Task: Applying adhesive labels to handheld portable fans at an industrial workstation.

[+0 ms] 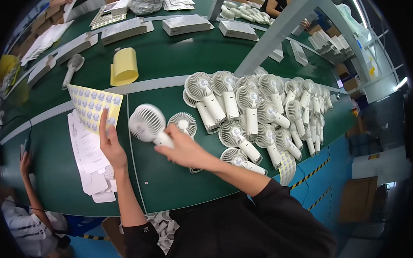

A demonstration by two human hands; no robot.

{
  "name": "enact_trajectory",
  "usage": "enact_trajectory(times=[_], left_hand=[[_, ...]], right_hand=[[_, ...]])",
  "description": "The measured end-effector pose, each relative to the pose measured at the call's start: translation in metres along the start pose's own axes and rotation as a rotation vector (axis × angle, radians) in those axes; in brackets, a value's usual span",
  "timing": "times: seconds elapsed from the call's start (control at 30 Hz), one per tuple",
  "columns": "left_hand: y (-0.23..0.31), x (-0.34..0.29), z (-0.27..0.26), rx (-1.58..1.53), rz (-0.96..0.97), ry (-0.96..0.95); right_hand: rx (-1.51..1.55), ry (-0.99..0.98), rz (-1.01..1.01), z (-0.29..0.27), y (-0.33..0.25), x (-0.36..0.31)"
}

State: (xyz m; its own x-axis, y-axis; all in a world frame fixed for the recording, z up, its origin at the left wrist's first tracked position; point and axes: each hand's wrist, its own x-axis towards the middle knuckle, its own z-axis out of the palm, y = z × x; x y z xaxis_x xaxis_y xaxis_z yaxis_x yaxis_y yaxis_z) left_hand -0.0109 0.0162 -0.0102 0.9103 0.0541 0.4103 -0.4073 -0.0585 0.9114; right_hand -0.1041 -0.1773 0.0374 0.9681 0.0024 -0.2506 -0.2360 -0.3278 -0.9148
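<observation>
My right hand (182, 148) is closed around the handle of a white handheld fan (147, 123), its round grille tilted up and slightly blurred. My left hand (112, 148) grips the lower edge of a pale yellow sheet of small square stickers (94, 105), its index finger lying along the sheet. The sheet bends upward, just left of the held fan. Partly covered by my right hand, another white fan (183, 123) lies on the green table (165, 189). To the right, many similar fans (248, 98) lie heaped, handles mostly toward me.
Flattened white cartons (87, 156) lie under the sticker sheet. Beyond the table's grey strip are a yellow curled sheet (124, 66), a single fan (72, 67) and several white boxes (187, 25). A grey metal post (280, 33) slants across the back right. At the left, a co-worker's arm (33, 194) reaches in.
</observation>
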Motion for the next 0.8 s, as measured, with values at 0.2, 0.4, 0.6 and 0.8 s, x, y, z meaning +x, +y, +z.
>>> enact_trajectory(times=[0.2,0.4,0.6,0.8], left_hand=[[0.004,-0.004,0.003,0.085,-0.001,0.029],[0.006,-0.009,0.010,0.220,0.020,0.003],[0.003,-0.010,0.011,0.279,0.001,-0.018],[0.000,-0.010,0.010,0.309,-0.005,-0.014]], right_hand=[[0.488,-0.039,-0.052,-0.056,-0.031,-0.010],[0.586,-0.040,-0.116,-0.085,-0.046,-0.013],[0.555,-0.027,-0.144,-0.097,-0.047,-0.005],[0.546,-0.086,-0.114,-0.109,-0.055,0.014]])
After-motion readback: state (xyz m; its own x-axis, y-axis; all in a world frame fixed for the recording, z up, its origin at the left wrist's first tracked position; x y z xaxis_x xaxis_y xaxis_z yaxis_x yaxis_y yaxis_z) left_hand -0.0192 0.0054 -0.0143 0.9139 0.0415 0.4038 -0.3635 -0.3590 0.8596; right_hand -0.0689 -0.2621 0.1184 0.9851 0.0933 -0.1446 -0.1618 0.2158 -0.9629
